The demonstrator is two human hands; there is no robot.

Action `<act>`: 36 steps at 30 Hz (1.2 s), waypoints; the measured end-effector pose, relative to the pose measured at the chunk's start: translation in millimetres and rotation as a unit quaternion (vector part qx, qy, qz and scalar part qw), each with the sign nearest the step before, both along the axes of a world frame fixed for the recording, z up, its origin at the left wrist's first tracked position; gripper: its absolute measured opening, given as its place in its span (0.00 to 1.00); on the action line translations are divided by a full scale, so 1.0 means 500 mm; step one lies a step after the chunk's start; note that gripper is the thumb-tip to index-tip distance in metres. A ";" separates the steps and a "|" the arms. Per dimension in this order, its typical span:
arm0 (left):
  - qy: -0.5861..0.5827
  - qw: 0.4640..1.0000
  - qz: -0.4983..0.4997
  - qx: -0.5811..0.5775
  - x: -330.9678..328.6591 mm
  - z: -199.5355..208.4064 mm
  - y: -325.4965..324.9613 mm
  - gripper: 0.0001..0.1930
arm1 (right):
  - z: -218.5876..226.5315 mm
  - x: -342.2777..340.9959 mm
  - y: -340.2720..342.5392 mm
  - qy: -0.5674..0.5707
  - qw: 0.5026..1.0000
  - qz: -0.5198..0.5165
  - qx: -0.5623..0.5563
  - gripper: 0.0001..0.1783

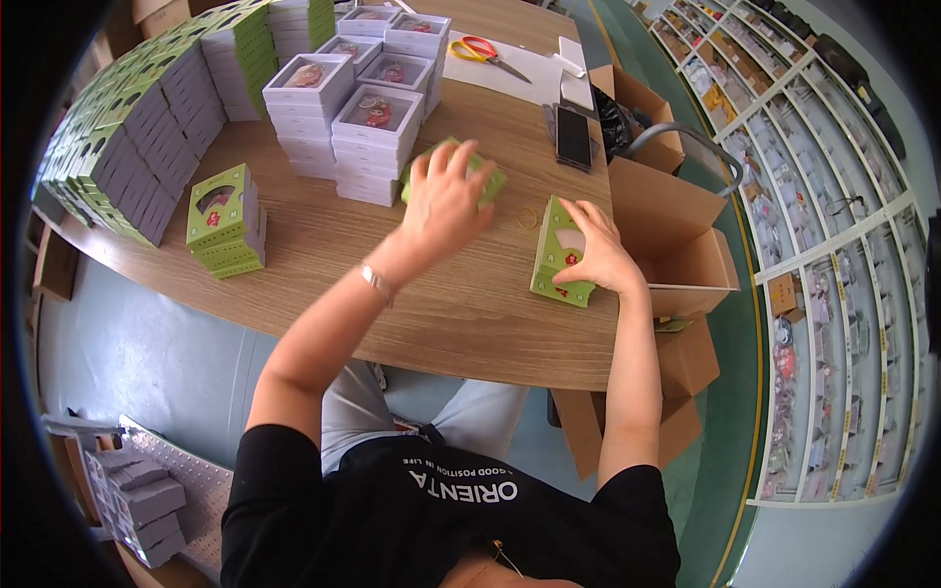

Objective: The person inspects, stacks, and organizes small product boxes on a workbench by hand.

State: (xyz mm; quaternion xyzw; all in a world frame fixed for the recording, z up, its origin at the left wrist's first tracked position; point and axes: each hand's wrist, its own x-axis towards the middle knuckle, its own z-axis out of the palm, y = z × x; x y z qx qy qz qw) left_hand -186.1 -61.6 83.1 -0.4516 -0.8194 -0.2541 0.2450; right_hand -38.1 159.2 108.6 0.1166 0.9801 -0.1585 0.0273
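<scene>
My left hand (446, 201) reaches over a green box (490, 186) in front of the white boxes, its fingers curled down over the top and slightly blurred. Most of that box is hidden under the hand. At the table's right side my right hand (603, 257) grips another green box (561, 269) with a window and a red mark, thumb on the near part and fingers at the far right edge. Between the two hands lies a thin yellowish ring (527, 218). White boxes (377, 132) with clear lids and red items inside stand stacked beyond my left hand.
A short stack of green boxes (223, 220) stands at the left, before a long wall of green boxes (127, 137). Scissors (485, 57) and a black phone (572, 135) lie farther back. Open cartons (676, 235) adjoin the table's right edge; shelves (814, 216) line the far right.
</scene>
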 end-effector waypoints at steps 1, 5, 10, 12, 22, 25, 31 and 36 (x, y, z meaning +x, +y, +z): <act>-0.017 0.999 0.017 -0.036 -0.042 -0.021 0.018 0.25 | 0.009 0.005 -0.014 0.000 1.000 -0.001 0.000 0.68; 0.055 0.996 0.011 0.070 -0.035 -0.047 0.018 0.17 | 0.027 0.037 -0.085 0.086 0.996 0.008 -0.001 0.70; -0.315 0.914 -0.112 0.232 0.122 -0.028 -0.084 0.10 | -0.008 0.053 -0.215 0.155 0.985 0.076 0.007 0.72; -0.412 0.880 -0.077 0.225 0.151 -0.036 -0.124 0.10 | -0.032 0.047 -0.260 0.157 0.983 0.096 -0.011 0.72; -0.508 0.855 0.025 0.103 0.160 -0.076 -0.242 0.11 | -0.095 0.020 -0.399 0.170 0.977 0.124 0.021 0.73; -0.550 0.822 0.033 0.141 0.154 -0.098 -0.241 0.09 | -0.092 0.016 -0.414 0.155 0.978 0.135 0.040 0.70; -0.600 0.735 -0.050 0.311 0.163 -0.141 -0.230 0.07 | -0.152 0.015 -0.380 0.165 0.960 0.119 -0.191 0.61; -0.597 0.771 -0.025 0.220 0.148 -0.148 -0.236 0.09 | -0.180 0.008 -0.372 0.247 0.893 -0.010 -0.375 0.31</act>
